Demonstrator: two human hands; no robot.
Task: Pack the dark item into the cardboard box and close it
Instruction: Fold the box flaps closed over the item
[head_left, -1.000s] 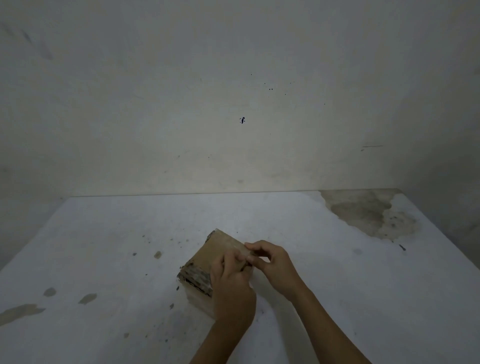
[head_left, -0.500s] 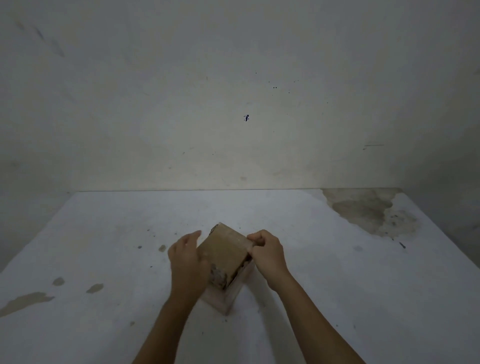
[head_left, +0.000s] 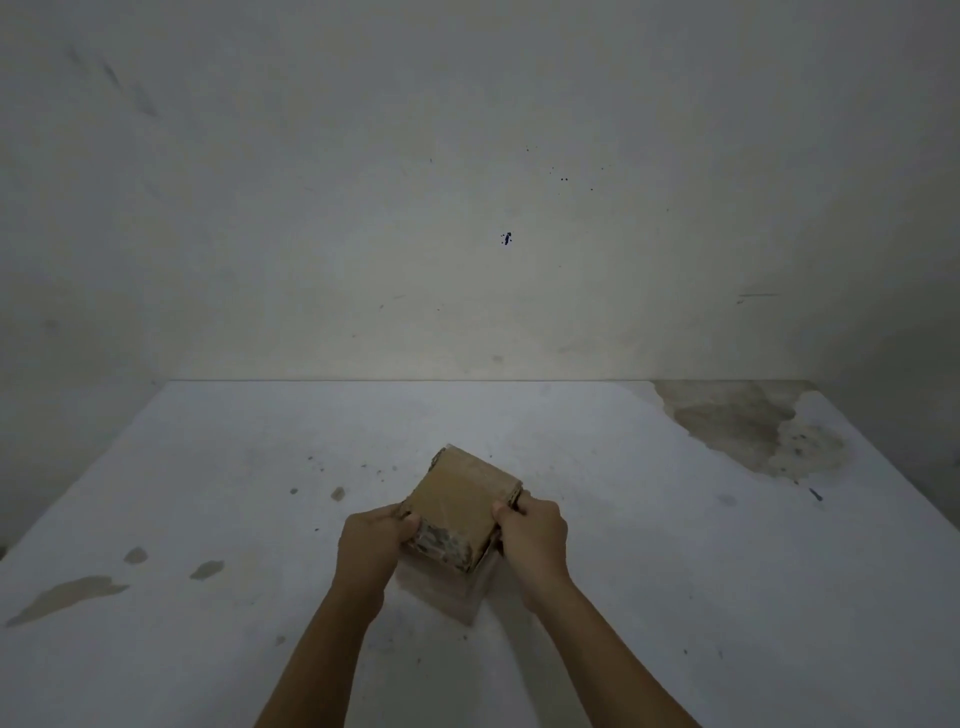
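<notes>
So the cardboard box is sitting on the white table, pretty much dead centre and toward the near edge, turned so one corner points back at about 11 o'clock. Top flap is folded down flat over it, looks closed or close to it. The dark item isn't visible anywhere, so can't say from here whether it's inside.

Both hands are on the box. Left hand is clamped on the side at 9 o'clock, thumb up on the top edge, fingers wrapped round the side. Right hand is gripping the opposite side at 3 o'clock, thumb hooked over the flap's edge. Snug holds, both of them.

Table's scruffy: brownish stain out at 2 o'clock in the far corner, a few chipped patches at 8 o'clock.
</notes>
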